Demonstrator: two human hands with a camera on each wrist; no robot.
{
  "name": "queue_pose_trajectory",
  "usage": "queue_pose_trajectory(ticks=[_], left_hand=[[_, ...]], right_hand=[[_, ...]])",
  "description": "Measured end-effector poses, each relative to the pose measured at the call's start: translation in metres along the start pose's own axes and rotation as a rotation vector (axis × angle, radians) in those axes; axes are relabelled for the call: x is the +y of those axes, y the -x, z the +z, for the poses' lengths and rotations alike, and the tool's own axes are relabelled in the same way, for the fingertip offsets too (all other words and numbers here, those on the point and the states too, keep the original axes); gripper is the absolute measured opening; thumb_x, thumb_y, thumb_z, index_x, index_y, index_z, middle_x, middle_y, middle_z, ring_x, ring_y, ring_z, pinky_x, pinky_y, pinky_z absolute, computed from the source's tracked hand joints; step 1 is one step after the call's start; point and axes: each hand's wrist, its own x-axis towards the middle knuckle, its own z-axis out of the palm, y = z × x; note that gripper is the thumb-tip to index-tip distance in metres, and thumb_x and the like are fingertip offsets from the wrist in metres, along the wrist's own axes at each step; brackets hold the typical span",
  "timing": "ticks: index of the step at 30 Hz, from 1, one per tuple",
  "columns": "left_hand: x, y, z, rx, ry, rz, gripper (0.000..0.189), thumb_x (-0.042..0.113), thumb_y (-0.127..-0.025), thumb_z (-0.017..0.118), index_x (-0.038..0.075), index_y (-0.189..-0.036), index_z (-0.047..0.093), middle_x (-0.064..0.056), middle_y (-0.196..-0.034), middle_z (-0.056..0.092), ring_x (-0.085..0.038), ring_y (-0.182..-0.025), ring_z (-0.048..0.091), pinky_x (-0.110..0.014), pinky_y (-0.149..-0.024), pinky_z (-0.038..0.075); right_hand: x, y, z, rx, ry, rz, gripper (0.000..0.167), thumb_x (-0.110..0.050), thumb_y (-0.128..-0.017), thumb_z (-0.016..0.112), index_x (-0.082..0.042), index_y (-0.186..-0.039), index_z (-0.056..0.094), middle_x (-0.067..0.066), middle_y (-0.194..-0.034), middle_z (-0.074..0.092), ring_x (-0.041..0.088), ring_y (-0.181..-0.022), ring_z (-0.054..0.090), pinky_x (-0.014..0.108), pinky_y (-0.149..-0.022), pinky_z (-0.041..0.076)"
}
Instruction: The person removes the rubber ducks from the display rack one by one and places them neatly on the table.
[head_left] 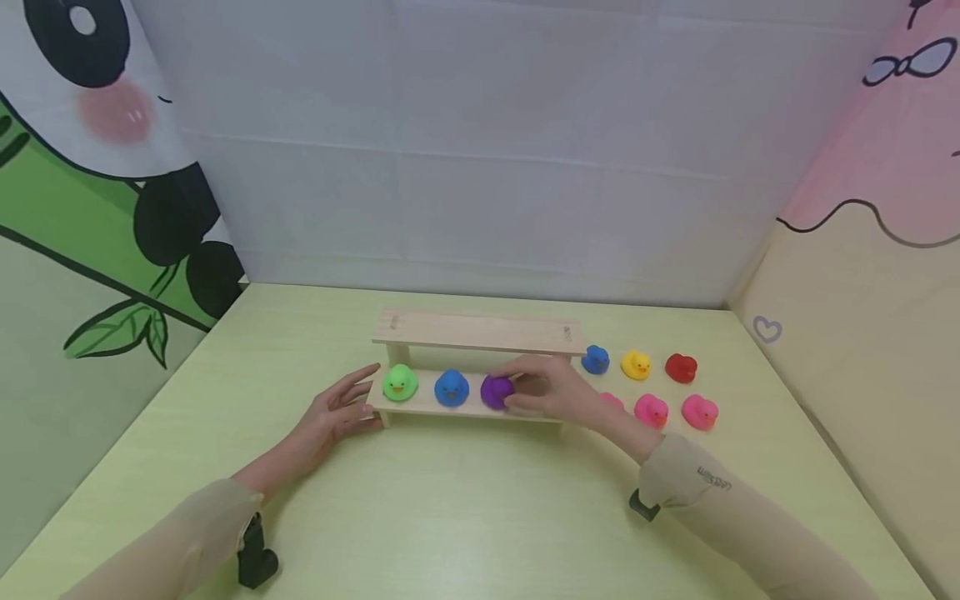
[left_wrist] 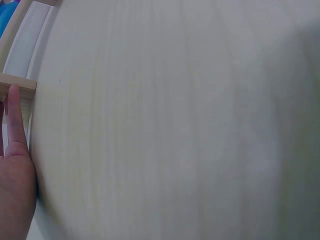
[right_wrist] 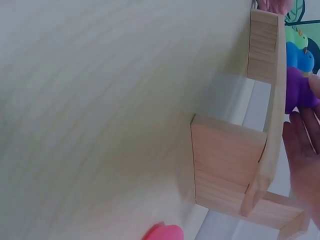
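Note:
A two-step wooden rack (head_left: 480, 329) stands on the table. On its lower step sit a green rubber duck (head_left: 400, 382), a blue rubber duck (head_left: 452, 388) and, to their right, a purple rubber duck (head_left: 496, 392). My right hand (head_left: 555, 387) pinches the purple duck between thumb and fingers; the right wrist view shows this purple duck (right_wrist: 296, 90) at the step's surface. At the rack's left end, my left hand (head_left: 326, 429) has its fingers extended. In the left wrist view a straight finger (left_wrist: 16, 115) touches the wood.
Right of the rack lie another blue duck (head_left: 596, 359), a yellow duck (head_left: 636, 364), a red duck (head_left: 681, 367) and several pink ducks (head_left: 700, 412), one partly behind my right hand. A pale cloth wall (head_left: 480, 208) rises behind the table (head_left: 450, 517).

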Motion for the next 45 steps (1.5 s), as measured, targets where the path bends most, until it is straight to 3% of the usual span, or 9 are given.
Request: queue_pose_trajectory(ticks=[4,7,14,19,28,34,41,45], left_hand=[[0.000,0.001,0.000,0.004,0.006,-0.001,0.067,0.006,-0.099,0.054,0.013,-0.158,0.023,0.013,-0.132,0.056,-0.003,-0.114,0.063,-0.027,-0.093,0.058],[-0.002,0.001,-0.001,0.011,0.002,-0.012,0.067,0.007,-0.099,0.055,0.014,-0.158,0.023,0.013,-0.132,0.056,-0.003,-0.115,0.063,-0.028,-0.093,0.058],[-0.001,0.001,0.000,0.013,-0.010,-0.016,0.067,0.008,-0.099,0.055,0.015,-0.158,0.023,0.012,-0.133,0.054,-0.002,-0.115,0.063,-0.027,-0.093,0.058],[0.000,0.000,0.001,0.015,-0.011,-0.015,0.067,0.008,-0.099,0.055,0.014,-0.158,0.023,0.010,-0.134,0.054,-0.002,-0.115,0.063,-0.027,-0.093,0.058],[-0.001,-0.001,0.000,0.027,-0.023,-0.029,0.068,0.009,-0.099,0.056,0.016,-0.158,0.024,0.011,-0.134,0.054,-0.001,-0.115,0.063,-0.028,-0.093,0.058],[0.000,-0.001,0.000,0.031,-0.032,-0.035,0.068,0.011,-0.099,0.057,0.017,-0.158,0.023,0.012,-0.134,0.054,-0.001,-0.114,0.063,-0.027,-0.093,0.058],[0.000,0.000,0.001,0.017,-0.021,-0.012,0.067,0.009,-0.099,0.056,0.014,-0.158,0.024,0.011,-0.133,0.054,-0.002,-0.114,0.063,-0.028,-0.093,0.058],[-0.001,-0.001,0.000,0.019,-0.024,-0.013,0.067,0.009,-0.099,0.056,0.015,-0.158,0.024,0.011,-0.134,0.053,-0.002,-0.114,0.063,-0.027,-0.093,0.058]], right_hand=[[-0.004,0.003,0.006,0.040,-0.025,-0.003,0.037,-0.012,-0.086,0.076,-0.009,-0.122,0.067,0.006,-0.124,0.068,0.022,-0.114,0.066,0.036,-0.098,0.057],[-0.008,0.006,0.010,0.066,-0.035,0.039,0.039,-0.013,-0.087,0.075,-0.010,-0.125,0.065,0.006,-0.127,0.066,0.023,-0.115,0.066,0.036,-0.099,0.056],[-0.015,0.009,0.015,0.090,0.066,0.136,0.043,-0.026,-0.090,0.073,-0.020,-0.131,0.063,-0.002,-0.130,0.066,0.016,-0.117,0.062,0.036,-0.101,0.054],[-0.015,0.009,0.016,0.086,0.077,0.168,0.045,-0.029,-0.091,0.072,-0.022,-0.133,0.061,-0.005,-0.132,0.065,0.015,-0.121,0.059,0.037,-0.104,0.052],[-0.012,0.009,0.019,0.108,0.045,0.174,0.039,-0.029,-0.088,0.075,-0.027,-0.125,0.066,-0.009,-0.124,0.068,0.011,-0.112,0.061,0.033,-0.096,0.056],[-0.013,0.014,0.018,0.095,0.022,0.143,0.038,-0.026,-0.086,0.077,-0.025,-0.123,0.068,-0.007,-0.122,0.069,0.013,-0.113,0.062,0.037,-0.099,0.056],[-0.015,0.027,0.016,0.098,0.037,0.096,0.037,-0.025,-0.085,0.078,-0.024,-0.121,0.069,-0.006,-0.121,0.070,0.013,-0.112,0.063,0.039,-0.098,0.057],[-0.017,0.038,0.014,0.101,-0.023,0.086,0.039,-0.023,-0.086,0.078,-0.021,-0.123,0.068,-0.002,-0.125,0.068,0.015,-0.112,0.066,0.035,-0.095,0.059]])
